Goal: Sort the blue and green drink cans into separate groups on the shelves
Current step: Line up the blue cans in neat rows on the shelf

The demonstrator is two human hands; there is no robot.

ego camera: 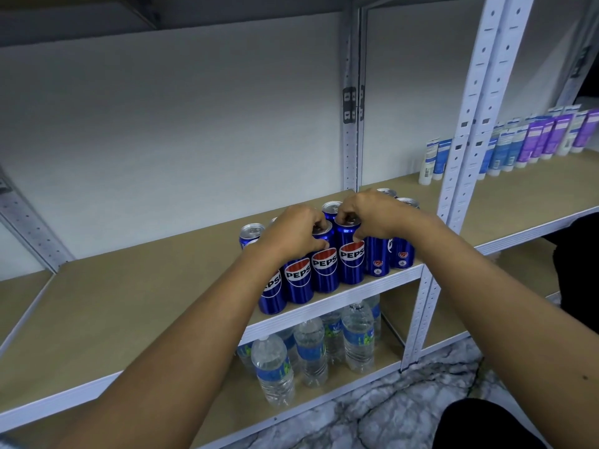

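Note:
Several blue Pepsi cans (pixel 298 281) stand packed together at the right end of the tan middle shelf (pixel 129 306), close to its front edge. My left hand (pixel 293 233) grips the top of one front-row blue can (pixel 325 270), fingers curled over its rim. My right hand (pixel 372 215) grips the top of the blue can beside it (pixel 351 262). More blue cans stand behind and to the right, partly hidden by my hands. No green can is in view.
Several water bottles (pixel 356 338) stand on the lower shelf under the cans. Blue, white and purple tubes (pixel 531 144) line the neighbouring shelf at the right. A white perforated upright (pixel 466 131) separates the two shelf bays. Marble floor lies below.

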